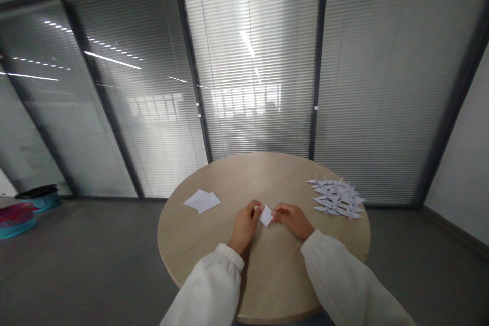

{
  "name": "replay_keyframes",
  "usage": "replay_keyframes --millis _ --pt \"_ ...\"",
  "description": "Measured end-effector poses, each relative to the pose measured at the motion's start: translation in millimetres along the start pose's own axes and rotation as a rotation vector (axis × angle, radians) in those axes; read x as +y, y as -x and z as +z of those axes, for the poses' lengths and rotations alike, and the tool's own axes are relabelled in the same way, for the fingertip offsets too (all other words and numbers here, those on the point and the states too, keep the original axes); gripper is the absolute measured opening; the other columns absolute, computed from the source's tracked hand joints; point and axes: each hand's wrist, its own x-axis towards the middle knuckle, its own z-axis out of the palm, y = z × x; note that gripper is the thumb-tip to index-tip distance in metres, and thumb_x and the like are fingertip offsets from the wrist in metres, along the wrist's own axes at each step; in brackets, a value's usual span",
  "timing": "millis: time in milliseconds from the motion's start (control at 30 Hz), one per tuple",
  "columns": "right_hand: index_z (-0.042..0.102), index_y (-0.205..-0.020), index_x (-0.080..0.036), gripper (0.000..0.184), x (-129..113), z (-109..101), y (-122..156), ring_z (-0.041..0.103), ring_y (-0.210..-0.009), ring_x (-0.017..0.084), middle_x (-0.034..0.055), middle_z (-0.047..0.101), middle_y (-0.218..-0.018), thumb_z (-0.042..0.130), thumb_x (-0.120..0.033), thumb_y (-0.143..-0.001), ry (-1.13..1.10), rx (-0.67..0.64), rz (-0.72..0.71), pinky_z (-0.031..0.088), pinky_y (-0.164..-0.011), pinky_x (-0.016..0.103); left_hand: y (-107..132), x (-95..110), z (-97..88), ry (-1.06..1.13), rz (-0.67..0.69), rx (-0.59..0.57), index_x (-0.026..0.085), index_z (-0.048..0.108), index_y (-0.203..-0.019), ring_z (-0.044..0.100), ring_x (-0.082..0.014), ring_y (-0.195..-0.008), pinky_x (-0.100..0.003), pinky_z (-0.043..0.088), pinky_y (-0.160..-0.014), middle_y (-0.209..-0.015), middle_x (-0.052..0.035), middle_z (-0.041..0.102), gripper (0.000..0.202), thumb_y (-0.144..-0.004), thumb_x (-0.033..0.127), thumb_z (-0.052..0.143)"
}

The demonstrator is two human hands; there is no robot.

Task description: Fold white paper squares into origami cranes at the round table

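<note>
A small folded white paper (pixel 266 215) lies between my two hands near the middle of the round wooden table (pixel 229 178). My left hand (pixel 245 225) pinches its left edge with curled fingers. My right hand (pixel 292 219) grips its right edge the same way. Both arms wear cream sleeves. To the left lie two or three flat white paper sheets (pixel 202 200). At the right side of the table sits a pile of several folded white paper cranes (pixel 336 197).
Glass walls with closed blinds (pixel 252 71) stand behind the table. Grey carpet surrounds it. At the far left on the floor are a blue bin with a dark rim (pixel 38 196) and a red and blue basket (pixel 15 218).
</note>
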Motion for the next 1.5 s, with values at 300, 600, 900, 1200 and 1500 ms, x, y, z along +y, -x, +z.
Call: replay_keyframes --millis 300,600,900,1200,1500 --pt "0.065 -0.071 -0.019 0.023 3.3 0.9 -0.7 0.057 -0.064 0.015 0.0013 0.064 -0.069 0.056 -0.039 -0.073 0.137 0.055 -0.014 0.042 -0.060 0.022 1.3 1.9 1.6 -0.083 0.093 -0.064 0.016 0.060 -0.081 0.052 -0.0139 -0.065 -0.023 0.038 -0.062 -0.071 -0.0040 0.057 0.039 -0.084 0.041 0.030" --pt "0.065 -0.068 -0.018 0.016 0.7 3.6 1.2 0.055 -0.058 0.013 -0.0003 0.064 -0.065 0.059 -0.032 -0.070 0.133 0.003 -0.010 0.040 -0.055 0.021 3.3 8.6 3.2 0.012 0.087 -0.185 0.016 0.060 -0.076 0.051 -0.0136 -0.070 -0.024 0.041 -0.065 -0.076 -0.0040 0.053 0.047 -0.084 0.047 0.026" --pt "0.065 -0.065 -0.016 0.023 -0.4 1.6 0.2 0.056 -0.059 0.013 0.0001 0.063 -0.064 0.062 -0.039 -0.066 -0.058 -0.008 0.036 0.041 -0.056 0.021 -0.7 -1.6 12.0 0.456 -0.070 -0.283 0.013 0.058 -0.095 0.054 -0.0159 -0.075 -0.023 0.045 -0.054 -0.094 -0.0091 0.056 0.052 -0.075 0.056 0.038" --pt "0.065 -0.064 -0.016 0.021 2.2 0.1 -1.9 0.055 -0.060 0.013 -0.0009 0.062 -0.062 0.065 -0.037 -0.064 -0.191 0.026 0.043 0.041 -0.058 0.021 -3.3 -1.9 11.9 0.716 -0.169 -0.343 0.009 0.060 -0.100 0.055 -0.0190 -0.076 -0.027 0.046 -0.058 -0.086 -0.0129 0.059 0.059 -0.069 0.057 0.049" --pt "0.061 -0.069 -0.014 0.027 8.5 -4.0 -3.9 0.052 -0.059 0.013 -0.0002 0.058 -0.062 0.057 -0.041 -0.069 -0.147 0.195 0.036 0.040 -0.056 0.021 -1.5 3.5 9.2 0.761 -0.225 -0.373 0.009 0.061 -0.083 0.055 -0.0152 -0.063 -0.027 0.045 -0.058 -0.069 -0.0081 0.061 0.051 -0.067 0.057 0.051"
